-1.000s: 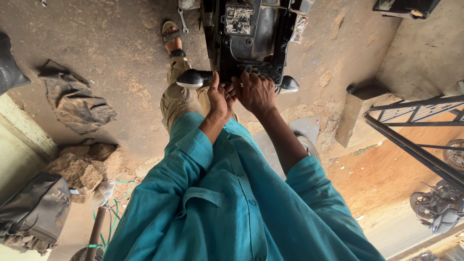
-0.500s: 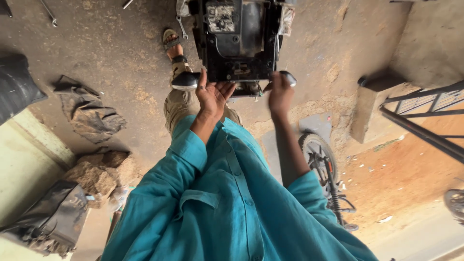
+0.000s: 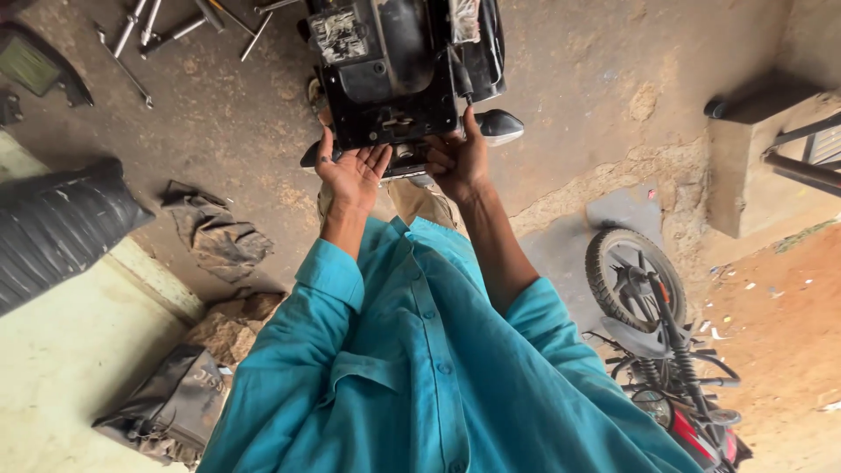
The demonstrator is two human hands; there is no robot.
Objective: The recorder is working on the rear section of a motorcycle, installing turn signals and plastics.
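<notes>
A black motorcycle body section (image 3: 394, 70) is seen at the top centre of the head view, over a bare concrete floor (image 3: 219, 123). Both arms are stretched forward toward it in teal sleeves (image 3: 324, 289), pushed up to about the elbow.

The left hand (image 3: 353, 171) is held palm up, fingers spread and slightly curled, fully open; its fingertips are at the lower edge of the black section, and nothing is gripped. Real contact cannot be told.

The right hand (image 3: 457, 159) is bent at the wrist with its fingers curled onto the section's lower edge, thumb raised along a thin black cable (image 3: 458, 77). It is closed on that edge, beside a rounded black mirror-like piece (image 3: 499, 125).

Loose metal tools (image 3: 153, 31) are laid on the floor at upper left. A black ribbed seat (image 3: 57, 228) is seen at left, a crumpled grey rag (image 3: 219, 232) beside it. A parked motorcycle (image 3: 657, 342) is seen at lower right, well apart from the hands.
</notes>
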